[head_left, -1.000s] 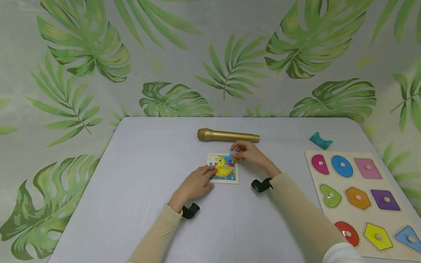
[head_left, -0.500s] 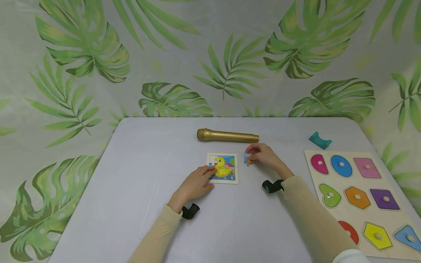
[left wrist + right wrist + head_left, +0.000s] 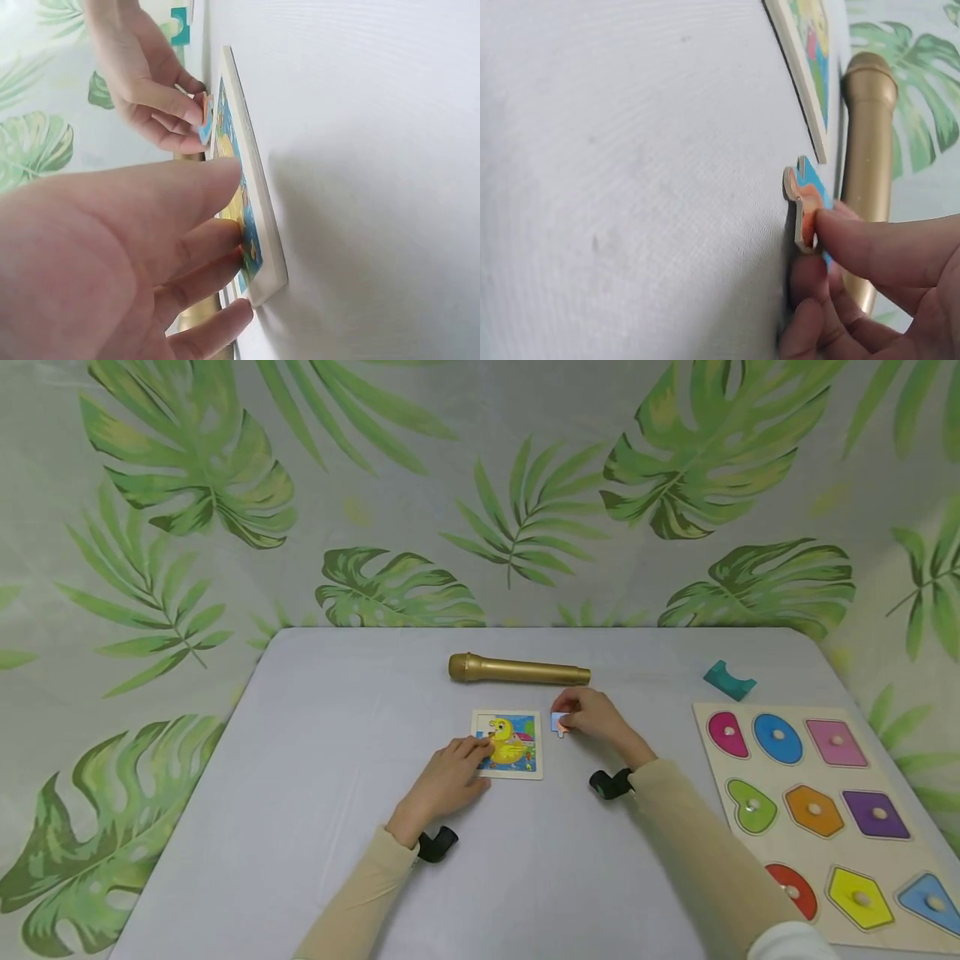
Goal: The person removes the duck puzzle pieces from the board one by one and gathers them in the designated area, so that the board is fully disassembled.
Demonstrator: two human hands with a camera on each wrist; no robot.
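Here, the right hand [image 3: 590,713] pinches a piece [image 3: 558,722], likely light, stiff, best held by its edges; the left hand [image 3: 444,779], relaxed, touches the puzzle [image 3: 513,752].

The head view looks forward and down on the table [image 3: 337,718] from well back; the wrist views (both tipped sideways) skim it low and close, sharing the puzzle [image 3: 517,749] and piece [image 3: 808,206].
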